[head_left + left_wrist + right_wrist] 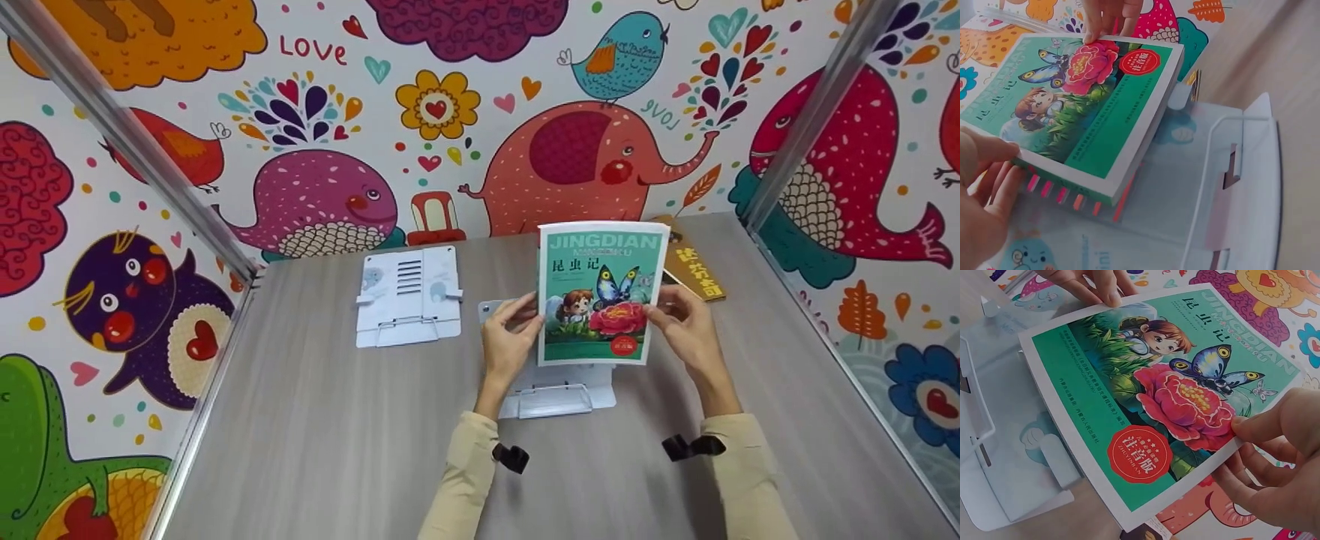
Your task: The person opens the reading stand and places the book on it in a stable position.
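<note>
A green book (600, 300) with a butterfly and a pink flower on its cover is held up between both hands. My left hand (510, 341) grips its left edge, thumb on the cover and fingers beneath, as the left wrist view shows. On the opposite edge my right hand (686, 326) pinches the book, its thumb (1249, 427) on the cover beside the flower. Below and behind the book is a pale book stand (566, 401), partly hidden, with a clear wire-like front holder (1207, 169). The book appears raised off the stand's back plate.
A second pale book stand (409, 296) with slots and side clips lies on the grey table (300, 420) to the left. At the back right, a yellow-edged book (694, 274) lies partly behind the held book. Patterned walls with metal posts (817, 120) enclose the table.
</note>
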`<state>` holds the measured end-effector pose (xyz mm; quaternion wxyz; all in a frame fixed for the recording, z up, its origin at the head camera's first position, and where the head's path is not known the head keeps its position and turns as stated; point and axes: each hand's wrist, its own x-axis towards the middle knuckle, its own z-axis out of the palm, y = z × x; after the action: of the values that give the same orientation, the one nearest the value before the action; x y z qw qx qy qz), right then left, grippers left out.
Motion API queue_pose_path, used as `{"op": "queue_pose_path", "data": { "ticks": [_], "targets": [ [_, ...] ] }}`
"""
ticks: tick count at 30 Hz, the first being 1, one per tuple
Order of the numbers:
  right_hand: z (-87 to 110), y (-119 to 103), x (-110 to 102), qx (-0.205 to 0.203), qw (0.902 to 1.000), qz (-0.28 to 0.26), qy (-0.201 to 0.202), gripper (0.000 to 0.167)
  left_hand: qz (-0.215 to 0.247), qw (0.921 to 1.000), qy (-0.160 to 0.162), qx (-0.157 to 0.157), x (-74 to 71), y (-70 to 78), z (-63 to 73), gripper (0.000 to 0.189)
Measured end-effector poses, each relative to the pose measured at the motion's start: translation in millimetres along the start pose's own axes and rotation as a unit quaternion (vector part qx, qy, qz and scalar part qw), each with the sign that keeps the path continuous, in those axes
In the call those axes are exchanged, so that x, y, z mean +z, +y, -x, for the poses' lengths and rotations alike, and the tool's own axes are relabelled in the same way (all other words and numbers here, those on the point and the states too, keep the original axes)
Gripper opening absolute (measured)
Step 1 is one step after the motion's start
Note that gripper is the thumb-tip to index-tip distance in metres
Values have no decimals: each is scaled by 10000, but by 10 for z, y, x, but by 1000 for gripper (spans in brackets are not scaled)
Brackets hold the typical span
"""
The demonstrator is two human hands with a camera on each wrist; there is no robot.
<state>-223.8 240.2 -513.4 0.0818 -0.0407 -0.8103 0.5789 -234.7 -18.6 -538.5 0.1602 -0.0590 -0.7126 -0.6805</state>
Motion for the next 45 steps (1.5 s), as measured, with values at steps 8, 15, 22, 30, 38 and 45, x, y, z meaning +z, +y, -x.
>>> {"op": "queue_pose_path", "data": {
  "ticks": [8,15,22,30,38,45],
  "targets": [
    [-35,-64,163,-249,9997,-83,-2,30,-30,9999,128,99,-194,-41,13,35],
    [97,-358,270,-519,9986,-83,-10,29,-77,9992,352,187,-309,-44,40,35],
    [150,-397,373,-649,9978,-142,10,27,-249,9990,356,44,-417,-79,73,36],
    [5,33,494,-670,9969,-390,123,28,-301,9986,415,141,-506,-172,162,36],
    [28,213,526,-553,9981,-283,22,27,-468,9981,384,86,-542,-281,236,35],
    [103,289,576,-382,9992,22,114,27,-607,9970,468,51,-562,-353,324,33]
  ]
}}
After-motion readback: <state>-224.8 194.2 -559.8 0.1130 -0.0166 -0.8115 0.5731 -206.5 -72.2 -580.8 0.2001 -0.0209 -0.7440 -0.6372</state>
